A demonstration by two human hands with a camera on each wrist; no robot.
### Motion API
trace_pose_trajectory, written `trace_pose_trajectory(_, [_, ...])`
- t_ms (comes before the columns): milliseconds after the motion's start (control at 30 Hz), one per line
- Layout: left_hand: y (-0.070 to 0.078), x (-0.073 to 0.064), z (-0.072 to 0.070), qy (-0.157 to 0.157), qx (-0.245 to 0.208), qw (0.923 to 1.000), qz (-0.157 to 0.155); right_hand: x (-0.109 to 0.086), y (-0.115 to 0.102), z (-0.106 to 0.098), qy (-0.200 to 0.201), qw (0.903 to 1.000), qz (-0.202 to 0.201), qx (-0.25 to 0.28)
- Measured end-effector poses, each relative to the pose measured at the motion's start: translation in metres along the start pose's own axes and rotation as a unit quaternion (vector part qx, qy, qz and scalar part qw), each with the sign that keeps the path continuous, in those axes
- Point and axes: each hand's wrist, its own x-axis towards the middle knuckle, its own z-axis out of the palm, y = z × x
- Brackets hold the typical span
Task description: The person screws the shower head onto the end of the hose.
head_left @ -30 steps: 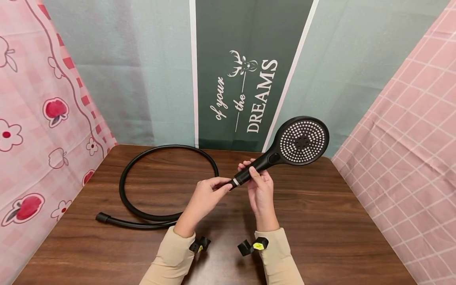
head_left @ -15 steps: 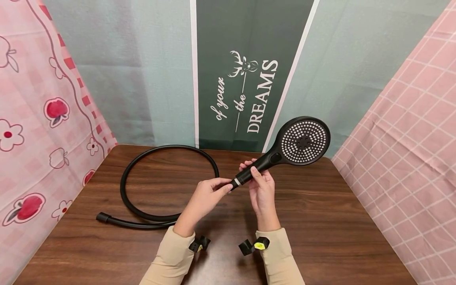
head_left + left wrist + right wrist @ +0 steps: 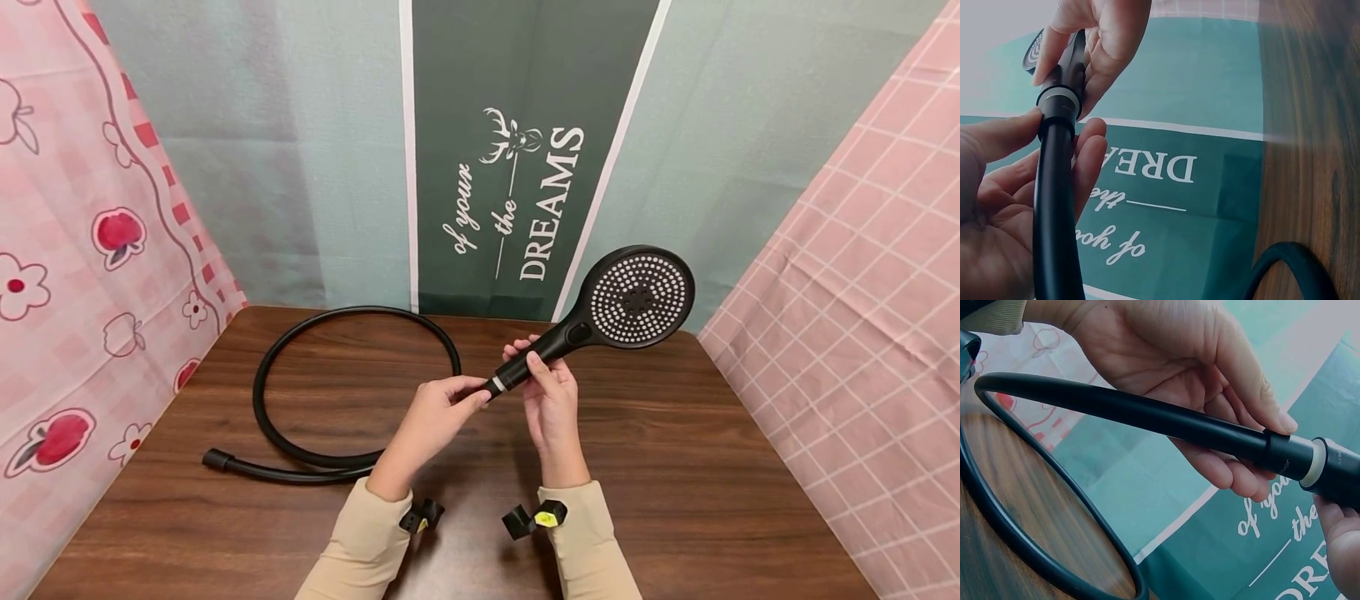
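A black handheld shower head [image 3: 637,297] with white nozzles is held up at a slant above the table. My right hand [image 3: 551,400] grips its handle [image 3: 536,354], thumb along the near side. With thumb and fingers my left hand [image 3: 435,417] pinches the end fitting [image 3: 1288,456] of a black shower hose [image 3: 1057,206], right at the handle's lower end. A pale ring [image 3: 1316,462] shows between fitting and handle, in line with both. From there the hose loops over the table behind my left hand.
The hose's other end [image 3: 216,458], a wider black fitting, lies at the table's left. Brown wood-grain table [image 3: 675,500] below. A green and grey-green cloth [image 3: 337,167] hangs behind, pink patterned cloths [image 3: 847,333] at both sides. Each sleeve carries a black wrist camera [image 3: 551,513].
Both hands and the shower head stay in nearly the same place, with only a very slight shift. The hose on the table lies as before.
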Motion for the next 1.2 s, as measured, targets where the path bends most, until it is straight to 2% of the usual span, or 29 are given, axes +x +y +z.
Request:
trace_pose_trajectory(133, [-0.0003, 0.0003, 0.0014, 0.001, -0.003, 1.0000, -0.006, -0.0002, 0.0001, -0.0002, 0.002, 1.0000, 0.000, -0.001])
trace_pose_trajectory(600, [-0.0004, 0.0017, 0.0024, 0.007, 0.007, 0.9999, 0.004, 0.0009, -0.0001, -0.0009, 0.005, 1.0000, -0.002, 0.004])
trace_pose_trajectory(767, [-0.0005, 0.0015, 0.0003, 0.010, 0.006, 0.9998, 0.013, 0.0010, 0.0030, -0.0035, -0.017, 0.9998, -0.013, 0.001])
trace_pose_trajectory(833, [-0.0002, 0.0012, -0.0007, 0.009, 0.004, 0.9999, 0.010, 0.0023, 0.0057, -0.0073, -0.037, 0.9990, -0.024, 0.008])
trace_pose_trajectory(933, [0.0001, 0.0012, -0.0017, 0.007, -0.003, 1.0000, -0.003, 0.0028, 0.0068, -0.0087, -0.044, 0.9985, -0.032, 0.008])
trace_pose_trajectory(1033, [0.0002, 0.0015, -0.0021, 0.005, -0.006, 0.9999, -0.011, 0.0026, 0.0056, -0.0067, -0.036, 0.9990, -0.027, 0.007])
trace_pose_trajectory(1200, [0.0009, 0.0016, -0.0017, 0.003, -0.003, 1.0000, -0.005, 0.0008, 0.0008, -0.0009, -0.001, 1.0000, -0.004, 0.001])
